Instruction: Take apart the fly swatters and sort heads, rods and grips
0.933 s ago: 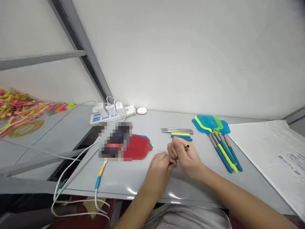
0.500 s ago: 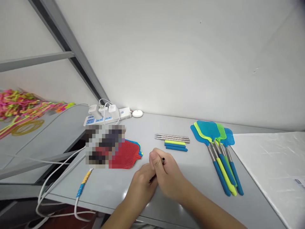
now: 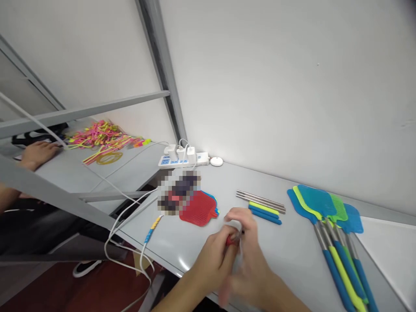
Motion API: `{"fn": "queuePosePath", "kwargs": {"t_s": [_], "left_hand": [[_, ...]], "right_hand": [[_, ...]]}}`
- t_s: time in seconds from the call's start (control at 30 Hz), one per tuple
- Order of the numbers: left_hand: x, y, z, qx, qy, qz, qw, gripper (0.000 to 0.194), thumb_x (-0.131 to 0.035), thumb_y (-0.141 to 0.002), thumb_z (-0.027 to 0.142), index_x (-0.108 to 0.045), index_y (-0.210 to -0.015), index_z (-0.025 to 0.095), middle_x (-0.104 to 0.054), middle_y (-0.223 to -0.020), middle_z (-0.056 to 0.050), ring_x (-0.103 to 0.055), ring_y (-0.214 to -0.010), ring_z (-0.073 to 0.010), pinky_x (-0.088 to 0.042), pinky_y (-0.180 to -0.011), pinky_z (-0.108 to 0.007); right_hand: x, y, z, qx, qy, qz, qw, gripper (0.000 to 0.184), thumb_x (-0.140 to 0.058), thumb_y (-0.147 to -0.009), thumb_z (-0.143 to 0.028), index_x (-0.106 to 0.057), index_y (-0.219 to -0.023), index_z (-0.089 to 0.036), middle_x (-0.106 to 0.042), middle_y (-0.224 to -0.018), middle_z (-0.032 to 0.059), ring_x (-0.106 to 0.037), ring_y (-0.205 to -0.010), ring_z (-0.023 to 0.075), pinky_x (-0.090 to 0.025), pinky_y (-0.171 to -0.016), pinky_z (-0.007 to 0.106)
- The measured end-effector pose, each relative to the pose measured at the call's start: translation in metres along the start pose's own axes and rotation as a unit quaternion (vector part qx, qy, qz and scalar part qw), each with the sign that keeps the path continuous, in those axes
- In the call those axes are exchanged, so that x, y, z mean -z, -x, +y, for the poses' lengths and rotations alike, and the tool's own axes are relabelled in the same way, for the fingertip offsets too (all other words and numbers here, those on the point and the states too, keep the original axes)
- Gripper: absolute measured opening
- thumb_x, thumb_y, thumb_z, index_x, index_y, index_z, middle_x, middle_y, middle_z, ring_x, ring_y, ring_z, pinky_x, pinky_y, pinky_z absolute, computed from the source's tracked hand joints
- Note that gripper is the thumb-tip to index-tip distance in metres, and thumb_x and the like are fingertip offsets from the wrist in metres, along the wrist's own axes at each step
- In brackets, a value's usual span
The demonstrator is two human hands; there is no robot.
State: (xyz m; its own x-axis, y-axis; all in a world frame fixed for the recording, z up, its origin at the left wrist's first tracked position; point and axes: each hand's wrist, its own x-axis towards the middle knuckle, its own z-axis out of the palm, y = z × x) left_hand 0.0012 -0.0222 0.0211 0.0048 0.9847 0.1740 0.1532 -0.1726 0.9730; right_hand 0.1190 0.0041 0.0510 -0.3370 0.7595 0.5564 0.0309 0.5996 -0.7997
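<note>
Grey tabletop (image 3: 289,255) below, the left hand (image 3: 215,255) curls round a red piece (image 3: 230,240).

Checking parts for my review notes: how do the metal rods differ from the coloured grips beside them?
The metal rods are silvery; the coloured grips are yellow and blue. The rods look thinner and longer than the grips. Both lie on the gray table, beyond the right hand.
</note>
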Motion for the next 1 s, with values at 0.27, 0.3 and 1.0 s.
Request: {"fn": "queuePosePath", "kwargs": {"t_s": [0.27,0.3,1.0], "left_hand": [[0.026,0.017,-0.013,0.058,0.356,0.24,0.902,0.029,-0.056,-0.091,0.052,-0.049,-0.096,0.024,-0.036,-0.059,0.009,-0.026,-0.045,-0.0061,-0.024,-0.044,-0.017],[0.029,0.016,-0.012,0.075,0.372,0.246,0.892,0.031,-0.056,-0.091,0.054,-0.05,-0.095,0.024,-0.036,-0.058,0.009,-0.025,-0.043,-0.0054,-0.022,-0.043,-0.017],[0.03,0.017,-0.006,0.113,0.22,0.182,0.952,0.049,-0.056,-0.084,0.066,-0.057,-0.078,0.017,-0.031,-0.057,0.006,-0.026,-0.051,-0.0081,-0.022,-0.048,-0.019]], "right_hand": [[-0.032,-0.003,0.044,0.019,0.394,-0.119,0.911,0.051,-0.042,-0.097,-0.023,-0.034,-0.148,-0.019,-0.036,-0.151,0.0136,-0.03,-0.139,0.0291,-0.032,-0.108,0.049],[-0.037,-0.005,0.046,0.04,0.434,-0.152,0.887,0.054,-0.043,-0.097,-0.025,-0.032,-0.149,-0.018,-0.032,-0.155,0.0137,-0.026,-0.142,0.0309,-0.031,-0.109,0.051],[0.008,-0.025,0.026,0.19,0.427,-0.157,0.87,0.037,-0.041,-0.092,-0.006,-0.062,-0.122,-0.013,-0.069,-0.118,0.0136,-0.063,-0.108,0.0253,-0.038,-0.107,0.056]]}}
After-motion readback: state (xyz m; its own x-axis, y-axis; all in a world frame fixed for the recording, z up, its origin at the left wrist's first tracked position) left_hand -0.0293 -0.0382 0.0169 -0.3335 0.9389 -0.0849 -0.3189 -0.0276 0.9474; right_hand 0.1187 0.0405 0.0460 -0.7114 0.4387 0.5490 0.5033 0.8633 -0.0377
